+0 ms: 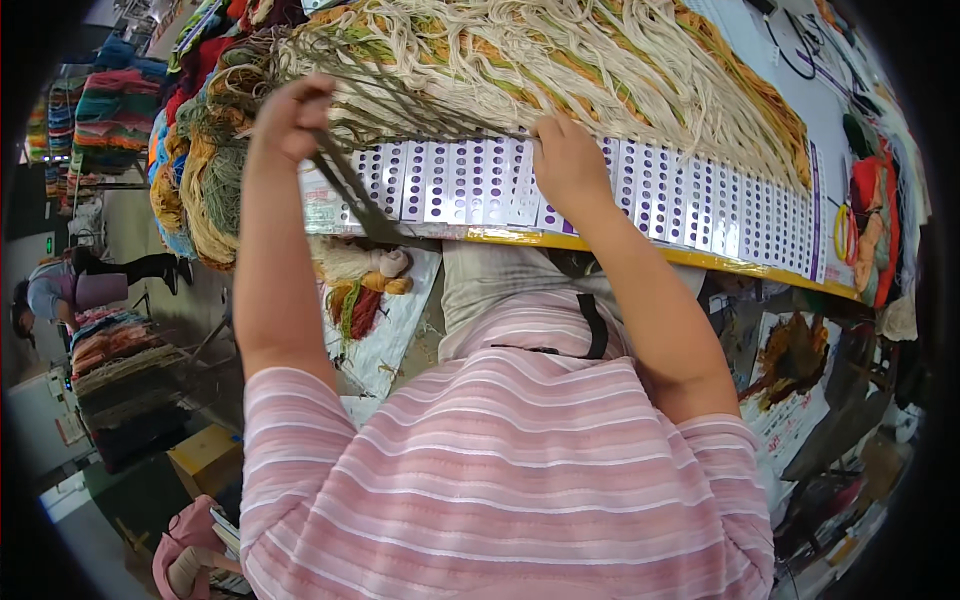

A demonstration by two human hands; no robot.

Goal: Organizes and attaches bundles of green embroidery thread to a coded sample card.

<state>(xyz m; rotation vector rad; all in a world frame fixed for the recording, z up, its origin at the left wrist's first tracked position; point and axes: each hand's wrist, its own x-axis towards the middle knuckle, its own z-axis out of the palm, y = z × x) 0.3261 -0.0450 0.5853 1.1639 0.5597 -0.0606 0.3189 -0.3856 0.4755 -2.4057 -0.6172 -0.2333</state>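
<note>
Dark olive yarn (pixel 365 205) trails from my raised left hand (pixel 292 118), whose fingers are curled round it and slightly blurred. Its loose end drops over the near edge of the board. More olive strands (pixel 430 112) run rightward to my right hand (pixel 572 170), which pinches them at the top of the white hole-punched strip (pixel 480 180). The fingertips of that hand are partly hidden. Behind the strip lies a thick spread of cream, green and ochre yarn (pixel 590 60), its strands gathered along the punched holes.
Coloured yarn hanks (pixel 215 170) pile up at the board's left end. Scissors with yellow handles (pixel 845 232) lie at the right beside red and orange yarn (pixel 872 220). Small yarn bundles (pixel 365 290) rest below the table edge. A person (pixel 60 290) is farther off at left.
</note>
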